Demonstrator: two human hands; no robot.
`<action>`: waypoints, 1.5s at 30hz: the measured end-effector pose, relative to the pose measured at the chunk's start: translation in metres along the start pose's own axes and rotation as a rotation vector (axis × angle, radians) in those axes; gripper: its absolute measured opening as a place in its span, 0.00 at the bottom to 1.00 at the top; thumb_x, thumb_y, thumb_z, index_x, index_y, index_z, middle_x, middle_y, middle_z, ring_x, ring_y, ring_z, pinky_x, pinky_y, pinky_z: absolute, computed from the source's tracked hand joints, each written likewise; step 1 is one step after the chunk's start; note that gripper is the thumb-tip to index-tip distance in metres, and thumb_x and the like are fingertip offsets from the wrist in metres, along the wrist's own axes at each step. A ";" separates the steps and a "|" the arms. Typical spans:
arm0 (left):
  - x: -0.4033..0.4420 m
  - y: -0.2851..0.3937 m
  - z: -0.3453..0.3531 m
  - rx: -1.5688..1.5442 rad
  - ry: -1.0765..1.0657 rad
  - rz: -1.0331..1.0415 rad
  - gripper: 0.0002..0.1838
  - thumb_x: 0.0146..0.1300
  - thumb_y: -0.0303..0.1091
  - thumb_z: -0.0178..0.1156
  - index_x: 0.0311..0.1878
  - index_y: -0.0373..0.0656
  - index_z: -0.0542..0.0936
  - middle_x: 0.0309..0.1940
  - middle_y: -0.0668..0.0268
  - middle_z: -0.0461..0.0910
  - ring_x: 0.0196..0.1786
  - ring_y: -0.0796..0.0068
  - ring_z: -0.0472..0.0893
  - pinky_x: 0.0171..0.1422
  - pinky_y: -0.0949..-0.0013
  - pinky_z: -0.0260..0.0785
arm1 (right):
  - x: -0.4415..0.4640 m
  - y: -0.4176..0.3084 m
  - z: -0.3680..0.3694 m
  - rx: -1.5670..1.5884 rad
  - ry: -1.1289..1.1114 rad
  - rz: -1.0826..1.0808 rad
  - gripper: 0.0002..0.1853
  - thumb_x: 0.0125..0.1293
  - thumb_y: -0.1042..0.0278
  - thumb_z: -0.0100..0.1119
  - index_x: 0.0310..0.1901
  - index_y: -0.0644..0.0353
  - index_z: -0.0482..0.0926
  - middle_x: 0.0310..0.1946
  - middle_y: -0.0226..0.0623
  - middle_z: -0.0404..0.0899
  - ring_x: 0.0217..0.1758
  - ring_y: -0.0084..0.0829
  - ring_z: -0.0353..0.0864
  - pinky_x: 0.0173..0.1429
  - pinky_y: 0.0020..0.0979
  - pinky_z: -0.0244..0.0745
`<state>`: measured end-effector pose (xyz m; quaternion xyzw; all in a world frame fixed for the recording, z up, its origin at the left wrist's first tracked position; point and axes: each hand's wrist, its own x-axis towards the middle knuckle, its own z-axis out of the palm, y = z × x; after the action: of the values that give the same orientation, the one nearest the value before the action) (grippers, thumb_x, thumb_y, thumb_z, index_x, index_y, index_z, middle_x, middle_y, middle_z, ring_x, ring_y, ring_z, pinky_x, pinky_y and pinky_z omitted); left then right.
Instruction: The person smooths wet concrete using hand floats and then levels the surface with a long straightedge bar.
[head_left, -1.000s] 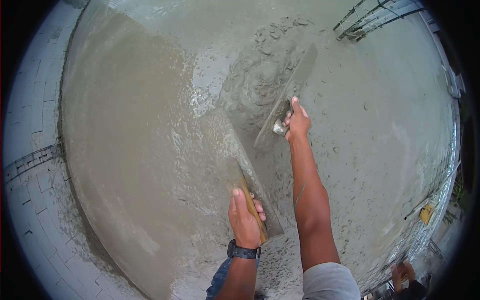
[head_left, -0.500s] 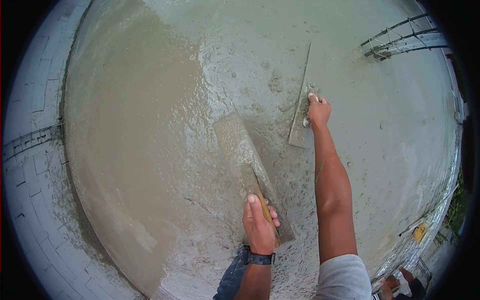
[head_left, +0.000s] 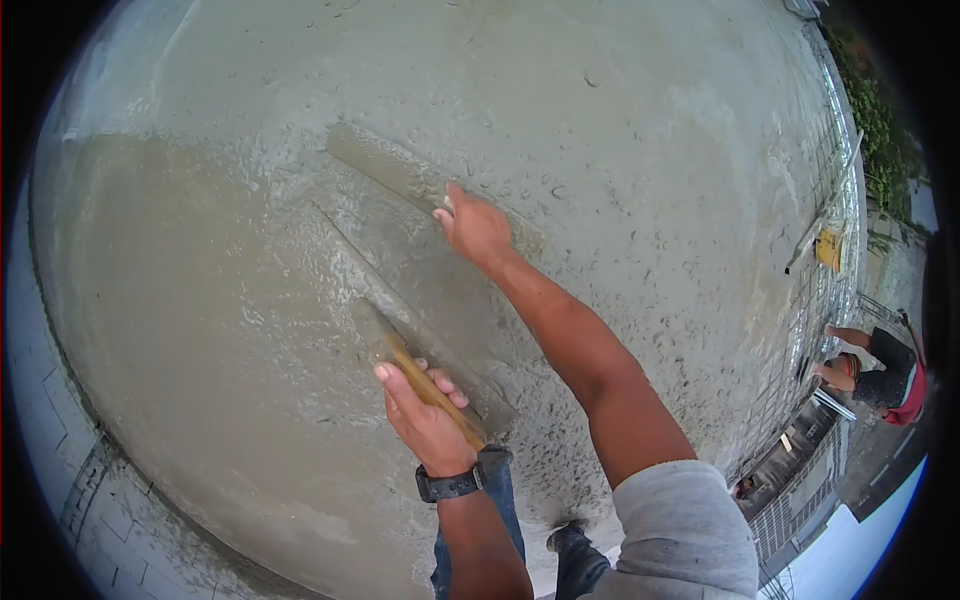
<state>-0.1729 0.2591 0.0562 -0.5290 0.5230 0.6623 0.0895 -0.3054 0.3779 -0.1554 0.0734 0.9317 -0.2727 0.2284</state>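
My left hand (head_left: pixel 425 425), with a dark watch on its wrist, is wrapped around the wooden handle of a long float (head_left: pixel 385 280). That float is smeared with wet concrete and lies low against the surface, its far edge partly sunk or coated. My right hand (head_left: pixel 478 232) grips a trowel (head_left: pixel 385 168) farther out. Its long flat blade slants across the slab, and the fingers hide most of its handle. Under both tools spreads wet grey concrete (head_left: pixel 200 330), smooth and shiny to the left, rough and pitted around the blades and near my feet.
A brick wall edge (head_left: pixel 60 420) borders the slab at left. Steel mesh (head_left: pixel 795 350) shows along the right edge, near a yellow object (head_left: pixel 828 248). Another person (head_left: pixel 885 370) bends at far right. My shoe (head_left: pixel 566 535) stands on the rough concrete.
The view has swung to the right, bringing the other person more fully into sight. My right hand's trowel has turned from near upright to slanting left, closer to the float. Both hands keep their hold.
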 end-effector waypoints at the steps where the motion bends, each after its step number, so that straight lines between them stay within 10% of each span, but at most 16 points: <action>1: -0.005 -0.004 0.004 0.035 -0.015 0.013 0.36 0.75 0.70 0.40 0.45 0.39 0.71 0.24 0.68 0.69 0.24 0.77 0.69 0.29 0.74 0.66 | -0.004 0.027 -0.020 0.060 0.081 0.144 0.25 0.73 0.53 0.56 0.64 0.62 0.71 0.45 0.53 0.84 0.53 0.54 0.83 0.55 0.53 0.75; 12: -0.106 -0.110 0.037 0.444 -0.311 0.216 0.35 0.74 0.71 0.42 0.43 0.42 0.71 0.24 0.69 0.68 0.23 0.79 0.69 0.28 0.75 0.64 | -0.229 0.377 -0.044 0.586 1.032 1.021 0.31 0.70 0.51 0.61 0.64 0.68 0.72 0.51 0.59 0.82 0.56 0.57 0.82 0.60 0.48 0.75; 22: -0.265 -0.267 0.030 0.968 -0.738 0.275 0.32 0.75 0.67 0.45 0.43 0.41 0.72 0.23 0.68 0.70 0.23 0.80 0.69 0.26 0.76 0.63 | -0.591 0.450 0.040 0.784 0.975 1.627 0.30 0.73 0.50 0.56 0.67 0.64 0.69 0.49 0.59 0.83 0.55 0.58 0.82 0.56 0.52 0.76; 41: -0.614 -0.703 -0.146 2.003 -1.117 0.077 0.27 0.78 0.60 0.47 0.41 0.41 0.73 0.21 0.67 0.72 0.20 0.78 0.71 0.24 0.73 0.65 | -1.145 0.615 0.220 0.867 0.836 1.604 0.29 0.73 0.48 0.54 0.71 0.49 0.64 0.46 0.50 0.84 0.43 0.55 0.85 0.47 0.55 0.78; 45: -0.682 -0.787 -0.178 2.079 -1.219 0.137 0.27 0.78 0.59 0.47 0.41 0.41 0.73 0.22 0.67 0.72 0.21 0.78 0.71 0.25 0.74 0.64 | -1.236 0.602 0.272 1.126 0.898 1.899 0.27 0.73 0.50 0.56 0.69 0.51 0.66 0.47 0.51 0.85 0.47 0.57 0.84 0.51 0.55 0.76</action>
<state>0.7530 0.7592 0.1467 0.2244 0.7050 0.0691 0.6692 1.0506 0.7210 -0.0689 0.9125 0.2508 -0.3150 -0.0718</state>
